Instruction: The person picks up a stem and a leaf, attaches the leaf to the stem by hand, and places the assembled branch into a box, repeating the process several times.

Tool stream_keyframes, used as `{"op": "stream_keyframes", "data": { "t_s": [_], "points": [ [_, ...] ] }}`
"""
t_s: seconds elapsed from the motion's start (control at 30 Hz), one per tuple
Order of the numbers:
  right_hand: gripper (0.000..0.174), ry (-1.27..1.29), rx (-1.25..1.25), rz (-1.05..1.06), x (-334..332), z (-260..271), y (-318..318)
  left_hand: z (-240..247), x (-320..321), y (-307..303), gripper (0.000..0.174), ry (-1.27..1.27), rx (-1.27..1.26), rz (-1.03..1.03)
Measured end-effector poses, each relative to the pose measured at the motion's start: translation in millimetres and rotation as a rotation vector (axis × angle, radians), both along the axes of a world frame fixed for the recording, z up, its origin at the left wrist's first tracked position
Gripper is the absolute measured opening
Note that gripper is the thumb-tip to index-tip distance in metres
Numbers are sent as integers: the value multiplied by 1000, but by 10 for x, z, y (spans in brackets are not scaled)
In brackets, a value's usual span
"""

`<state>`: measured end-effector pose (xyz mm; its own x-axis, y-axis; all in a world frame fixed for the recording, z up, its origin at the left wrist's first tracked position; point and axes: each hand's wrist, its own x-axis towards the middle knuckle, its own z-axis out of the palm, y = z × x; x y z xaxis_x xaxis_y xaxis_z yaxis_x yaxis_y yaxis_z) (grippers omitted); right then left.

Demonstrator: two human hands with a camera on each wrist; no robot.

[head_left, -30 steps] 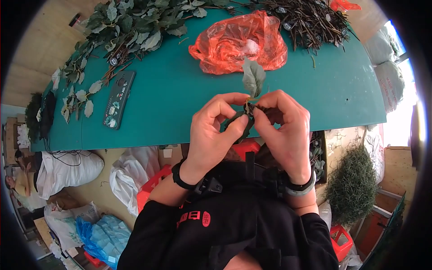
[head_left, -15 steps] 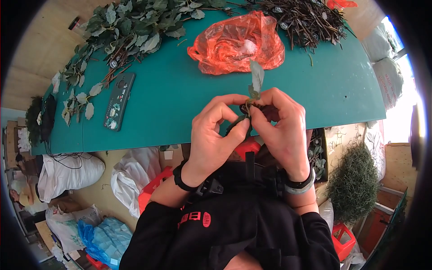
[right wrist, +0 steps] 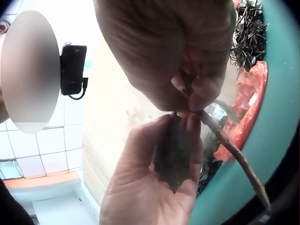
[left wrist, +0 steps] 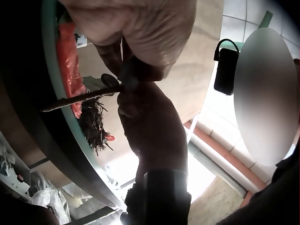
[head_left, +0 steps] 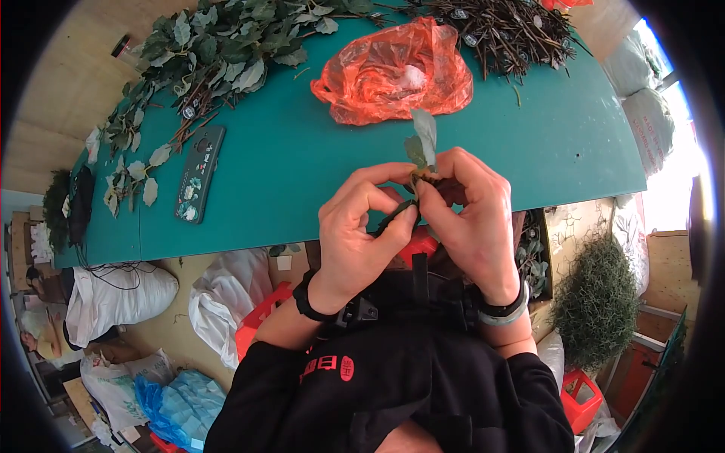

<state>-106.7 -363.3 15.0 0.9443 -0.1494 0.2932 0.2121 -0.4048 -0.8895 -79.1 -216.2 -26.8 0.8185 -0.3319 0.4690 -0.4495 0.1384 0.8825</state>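
Observation:
Both hands meet above the near edge of the green table (head_left: pixel 287 174). My right hand (head_left: pixel 432 177) pinches a thin brown twig (right wrist: pixel 234 157) near its top, where a grey-green leaf (head_left: pixel 423 136) stands upright. My left hand (head_left: pixel 408 196) pinches a second, darker leaf (right wrist: pixel 173 154) between thumb and fingers, right against the twig. In the left wrist view the twig (left wrist: pixel 79 97) pokes out to the left from between the two hands. How the leaf joins the twig is hidden by the fingers.
An orange plastic bag (head_left: pixel 393 72) lies on the table just beyond the hands. Leafy branches (head_left: pixel 219 53) are heaped at the far left, bare twigs (head_left: pixel 513 30) at the far right. A dark remote-like device (head_left: pixel 198 170) lies left. Sacks and a red stool sit below.
The upright leaf has turned on its stem, from broad face to edge-on and partly back. Both hands stay pinched together in nearly the same spot.

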Motion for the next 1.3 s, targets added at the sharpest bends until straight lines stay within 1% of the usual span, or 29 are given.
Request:
{"op": "stream_keyframes", "data": {
  "t_s": [0.07,0.17,0.2,0.3,0.33,0.43,0.6,0.7,0.73,0.83,0.97,1.1,1.2,1.3],
  "points": [
    [10,-8,-11,-2,-9,2,-7,2,-9,2,14,-22,-2,-3],
    [11,-29,-30,-10,-26,17,-23,56,-29,40,11,65,-76,-74],
    [11,-43,-40,19,-40,45,-30,79,-23,37,11,65,-72,-77],
    [13,-77,-53,78,-77,77,-26,150,13,29,8,493,-373,-65],
    [14,-99,-51,88,-82,69,-10,144,15,28,8,490,-368,-65],
    [16,-149,-45,106,-82,60,12,71,24,14,6,370,-324,-82],
    [18,-178,-74,125,-100,59,-41,13,27,52,7,403,-243,-109],
    [19,-163,-83,138,-117,66,-60,12,8,-10,5,262,-240,-45],
    [18,-179,-91,134,-118,66,-59,20,-3,-36,5,261,-239,-46],
    [18,-211,-106,123,-121,55,-48,47,-54,-108,6,208,-255,62],
    [17,-233,-93,120,-98,0,-53,-91,-30,-126,7,164,-248,74],
    [14,-224,-136,138,-44,-37,-109,-153,39,-137,8,269,-286,14],
    [11,6,175,136,-59,-2,-74,-111,50,-109,8,277,-274,0],
    [11,68,222,128,-83,-28,-81,-55,60,-71,7,285,-230,-3]
  ]
}}
